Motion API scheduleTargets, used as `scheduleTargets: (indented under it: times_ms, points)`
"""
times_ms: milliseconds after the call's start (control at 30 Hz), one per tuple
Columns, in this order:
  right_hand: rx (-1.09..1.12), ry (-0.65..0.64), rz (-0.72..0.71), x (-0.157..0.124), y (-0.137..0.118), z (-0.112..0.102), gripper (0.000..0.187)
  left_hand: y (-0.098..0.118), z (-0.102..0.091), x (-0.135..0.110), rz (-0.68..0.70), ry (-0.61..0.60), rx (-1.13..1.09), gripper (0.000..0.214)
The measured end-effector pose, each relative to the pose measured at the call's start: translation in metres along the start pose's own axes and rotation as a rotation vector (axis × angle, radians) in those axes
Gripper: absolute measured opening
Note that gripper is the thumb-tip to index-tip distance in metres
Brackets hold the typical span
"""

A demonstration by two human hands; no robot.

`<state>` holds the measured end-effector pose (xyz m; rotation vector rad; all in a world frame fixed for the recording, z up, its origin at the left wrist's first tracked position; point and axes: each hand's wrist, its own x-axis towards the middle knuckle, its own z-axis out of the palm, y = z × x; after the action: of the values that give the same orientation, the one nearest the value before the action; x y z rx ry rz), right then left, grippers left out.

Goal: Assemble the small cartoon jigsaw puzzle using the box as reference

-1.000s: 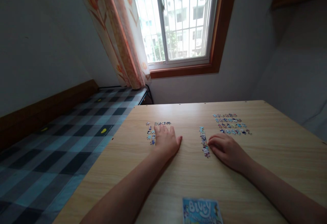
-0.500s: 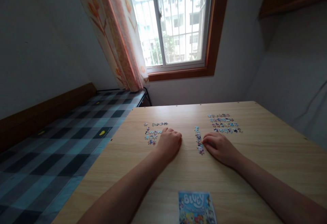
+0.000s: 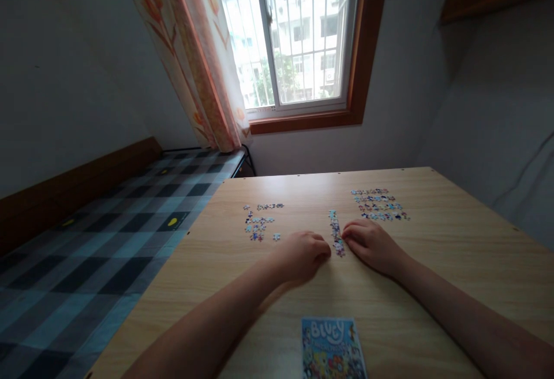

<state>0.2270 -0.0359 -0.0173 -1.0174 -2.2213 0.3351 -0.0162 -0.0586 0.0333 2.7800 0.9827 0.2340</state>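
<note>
Knuckles curled, your left hand (image 3: 303, 252) and right hand (image 3: 371, 242) flank the puzzle strip (image 3: 334, 230), seemingly bracing it from both sides; I cannot tell whether either pinches a piece.

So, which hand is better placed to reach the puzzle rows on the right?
Probably the right hand: it rests just near those rows; the left hand sits across the middle strip.

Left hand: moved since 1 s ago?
Yes. The left hand slid right across the table, off the left cluster of puzzle pieces, and now sits beside the middle strip of pieces.
</note>
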Motion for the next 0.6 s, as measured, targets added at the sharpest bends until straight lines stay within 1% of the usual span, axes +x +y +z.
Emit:
scheduleTargets:
  times_ms: [133, 233, 300, 433, 500, 600]
  points:
    - [-0.003, 0.007, -0.007, 0.000, 0.001, 0.000, 0.016, 0.005, -0.001, -0.002, 0.053, -0.005, -0.059, 0.018]
    - [-0.003, 0.005, -0.002, -0.001, 0.002, 0.001, 0.016, 0.006, 0.001, -0.003, 0.046, -0.004, -0.092, 0.018]
    - [-0.003, 0.003, 0.003, -0.001, 0.002, 0.001, 0.016, 0.003, 0.001, -0.002, 0.000, 0.018, -0.125, 0.018]
    - [-0.005, 0.003, 0.011, 0.000, 0.003, -0.001, 0.015, -0.005, 0.000, 0.002, -0.131, 0.105, -0.168, 0.018]
    - [-0.002, 0.005, 0.018, 0.000, 0.002, -0.002, 0.015, -0.009, -0.001, 0.004, -0.162, 0.109, -0.178, 0.020]
    - [0.002, 0.006, 0.032, 0.001, 0.001, -0.003, 0.016, -0.012, -0.005, 0.006, -0.177, 0.065, -0.181, 0.019]
